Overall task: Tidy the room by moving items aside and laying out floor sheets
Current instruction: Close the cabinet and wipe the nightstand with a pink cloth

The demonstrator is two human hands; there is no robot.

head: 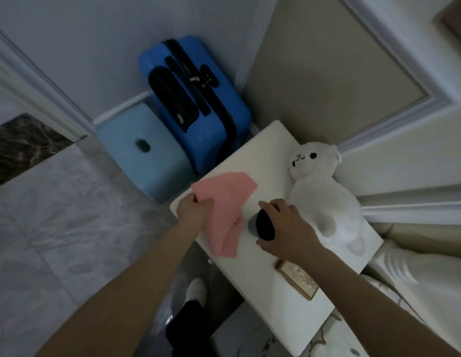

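My left hand [195, 210] pinches the pink cloth [224, 212] at the white counter's [265, 155] left edge; my right hand [286, 228] curls round a dark rounded object [262, 225] on the counter, just beside the white plush toy [324, 194]; a blue suitcase [198, 104] and pale blue stool [139, 150] stand beyond.

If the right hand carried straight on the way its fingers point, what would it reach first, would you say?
Probably the pink cloth held by the left hand; the right hand grips a dark object, fingers pointing that way. Depth is unclear.
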